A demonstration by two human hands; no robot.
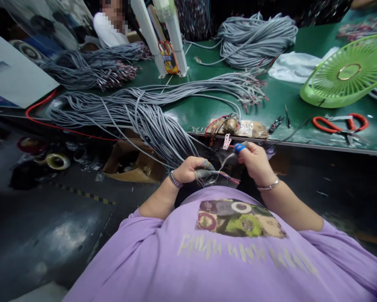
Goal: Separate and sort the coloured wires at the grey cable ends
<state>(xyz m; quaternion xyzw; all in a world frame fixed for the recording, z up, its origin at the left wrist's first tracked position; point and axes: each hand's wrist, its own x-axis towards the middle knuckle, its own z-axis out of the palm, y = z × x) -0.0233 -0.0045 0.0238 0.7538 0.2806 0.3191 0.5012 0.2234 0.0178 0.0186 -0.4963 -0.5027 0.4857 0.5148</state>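
My left hand [193, 169] is closed on the end of a grey cable, from which thin coloured wires [228, 177] fan out to the right. Higher and to the right, my right hand [253, 161], with blue wrapping on a fingertip, pinches a whitish strand [227, 160] that runs down to the cable end. Just beyond the hands, a wooden block [254, 129] with a brown lump and a pink clip [227, 141] sits at the bench edge. A large bundle of grey cables [157, 126] hangs over the edge beside my left hand.
On the green bench [204, 110] are red-handled scissors [341, 128], small cutters [276, 124], a green fan [348, 73] and a cable coil [257, 40]. A white post [177, 37] stands behind. A cardboard box [134, 163] is below at left. Another person [109, 27] is at the back left.
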